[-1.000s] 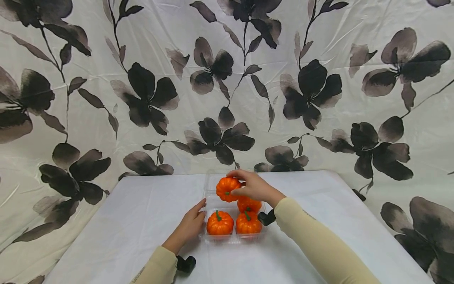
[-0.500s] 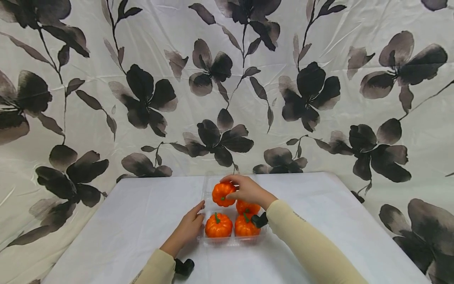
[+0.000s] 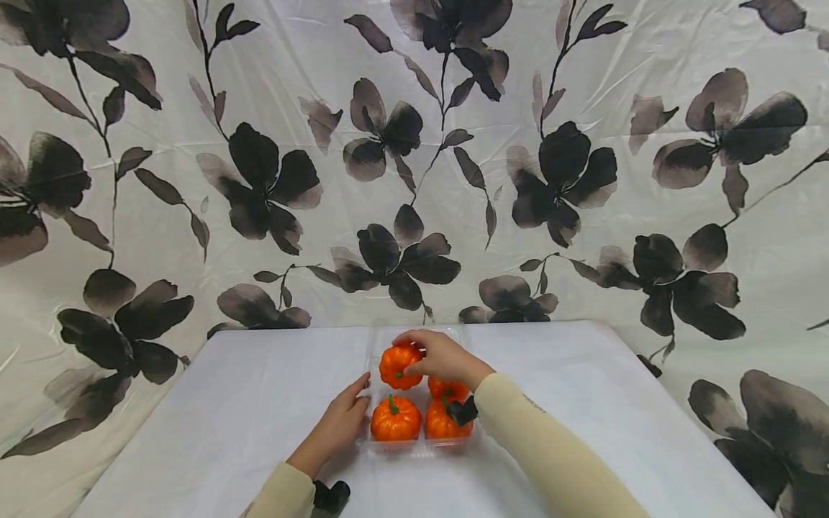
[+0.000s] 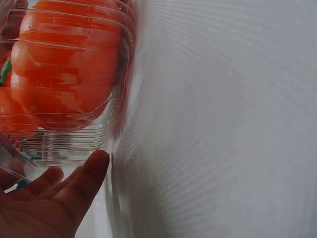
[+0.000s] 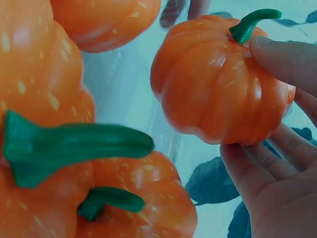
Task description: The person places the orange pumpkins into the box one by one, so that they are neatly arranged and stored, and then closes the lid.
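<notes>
My right hand [image 3: 445, 358] grips a small orange pumpkin [image 3: 395, 368] with a green stem, thumb beside the stem and fingers underneath in the right wrist view. It is held over the far left part of a clear plastic container [image 3: 417, 452]. Three more pumpkins sit in the container: one at near left [image 3: 395, 420], one at near right [image 3: 443, 424], and one behind that [image 3: 447, 389], partly hidden by my right hand and wrist camera. My left hand [image 3: 342, 417] rests along the container's left side, its fingertips at the ribbed plastic wall [image 4: 69, 144] in the left wrist view.
A white cloth covers the table [image 3: 272, 381] under the container. The container's clear lid [image 3: 382, 333] stretches behind it toward the far table edge. A white curtain [image 3: 492, 237] with dark flowers hangs beyond the table.
My right hand has brought the held pumpkin lower and a little left over the container. The left hand stays at the container's side. The head view has shifted slightly.
</notes>
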### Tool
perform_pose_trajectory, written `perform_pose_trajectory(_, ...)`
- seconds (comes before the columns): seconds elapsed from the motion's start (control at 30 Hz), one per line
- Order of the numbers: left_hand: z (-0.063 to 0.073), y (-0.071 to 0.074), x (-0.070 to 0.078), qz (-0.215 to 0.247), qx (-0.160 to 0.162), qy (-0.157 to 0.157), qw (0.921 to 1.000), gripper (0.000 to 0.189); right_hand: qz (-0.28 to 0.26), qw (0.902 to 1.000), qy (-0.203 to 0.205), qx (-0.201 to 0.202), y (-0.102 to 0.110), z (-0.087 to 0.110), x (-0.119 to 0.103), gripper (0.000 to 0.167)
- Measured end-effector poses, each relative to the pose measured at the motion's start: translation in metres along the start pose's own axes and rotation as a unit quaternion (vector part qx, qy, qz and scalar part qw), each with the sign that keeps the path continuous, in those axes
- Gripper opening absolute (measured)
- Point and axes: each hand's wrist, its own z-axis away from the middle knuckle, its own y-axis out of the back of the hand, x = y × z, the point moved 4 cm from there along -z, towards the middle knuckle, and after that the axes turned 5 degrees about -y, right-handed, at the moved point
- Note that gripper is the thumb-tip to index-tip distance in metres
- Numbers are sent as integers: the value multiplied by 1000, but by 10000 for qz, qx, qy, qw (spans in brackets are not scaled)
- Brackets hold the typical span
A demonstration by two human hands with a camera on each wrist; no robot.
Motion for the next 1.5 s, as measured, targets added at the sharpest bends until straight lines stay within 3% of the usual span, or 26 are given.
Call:
perform_pose_trajectory(0.27,0,1,-1,58,-5,131,9999,54,79,9998,-78,-183,-8,-1,0,46)
perform_pose_trajectory(1.07,-4,3,-1,93,36,-212,9997,52,629,9979,-59,-139,-18,-3,-1,42)
perform_pose_trajectory(1.2,-2,3,-1,69,6,-141,9999,53,693,9974,-72,-178,-21,-3,-1,41)
perform_pose_trajectory(1.5,-2,2,-1,-16,76,-82,9999,53,1396,9900,72,-206,-21,-3,-4,40)
